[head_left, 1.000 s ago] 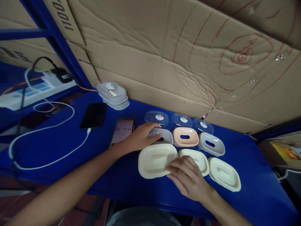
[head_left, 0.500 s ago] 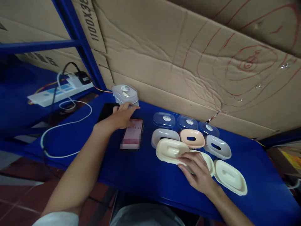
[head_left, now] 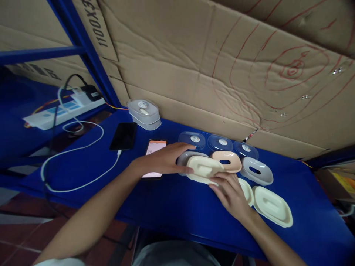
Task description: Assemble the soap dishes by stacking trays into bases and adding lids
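My right hand [head_left: 231, 194] pinches the right end of a cream oval plastic tray [head_left: 203, 166] with a raised middle. The tray is held a little above the table and partly covers a grey oval shell [head_left: 183, 162] with a slot. Over that grey shell my left hand [head_left: 170, 159] reaches with fingers apart, its thumb at the cream tray's left edge. Beyond the held tray lie a peach slotted shell [head_left: 231, 162] and another grey slotted shell [head_left: 256, 171]. Two more cream trays are nearer me: one [head_left: 246, 190] half hidden by my right hand, the other [head_left: 273, 207] farther right.
Clear oval lids [head_left: 220, 143] with round stickers line the back. A lidded grey box [head_left: 145, 114] stands far left by the cardboard wall [head_left: 172, 66]. A lit phone [head_left: 154, 173] sits partly under my left hand; a dark phone [head_left: 124, 136] is plugged into a white cable [head_left: 94, 181].
My left hand has moved right and nearer, from above the phones to the left edge of the held cream tray. My right hand keeps hold of the tray almost in place.
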Motion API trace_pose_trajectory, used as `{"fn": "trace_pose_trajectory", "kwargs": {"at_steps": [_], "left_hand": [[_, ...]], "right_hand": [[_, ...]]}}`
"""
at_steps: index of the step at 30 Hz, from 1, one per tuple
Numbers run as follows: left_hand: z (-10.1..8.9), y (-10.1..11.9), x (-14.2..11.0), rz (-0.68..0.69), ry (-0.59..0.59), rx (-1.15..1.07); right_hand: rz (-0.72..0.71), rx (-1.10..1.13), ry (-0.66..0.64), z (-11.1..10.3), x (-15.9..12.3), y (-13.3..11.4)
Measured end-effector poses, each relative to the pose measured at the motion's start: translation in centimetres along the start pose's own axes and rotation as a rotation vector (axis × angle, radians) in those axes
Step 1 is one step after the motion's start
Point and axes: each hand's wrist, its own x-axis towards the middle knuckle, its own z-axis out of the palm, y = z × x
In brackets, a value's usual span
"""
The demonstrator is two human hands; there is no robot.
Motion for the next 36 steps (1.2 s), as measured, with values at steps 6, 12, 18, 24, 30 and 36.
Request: {"fn": "trace_pose_trajectory", "kwargs": {"at_steps": [6,12,18,24,30,36], "left_hand": [[3.2,0.9,0.4,0.104,-0.132,-0.040],[4.4,1.0,0.3,0.069,-0.184,0.052],[4.2,2.0,0.2,0.045,-0.234,0.121],[4.7,1.9,0.2,0.050,-0.235,0.196],[5.8,1.8,0.1,0.079,-0.160,0.292],[6.0,1.6,0.1,0.094,-0.123,0.395]], "right_hand": [[-0.027,0.024,-0.083,0.0,-0.1,-0.5],[-0.096,0.014,-0.100,-0.8,0.1,-1.3],[-0.164,-0.048,-0.180,-1.2,0.0,-1.8],[-0.190,-0.075,-0.214,-0.6,-0.8,-1.4],[-0.187,-0.097,-0.195,-0.3,-0.8,-1.0],[-0.169,-0.122,-0.193,-0.3,-0.9,-1.0]]}}
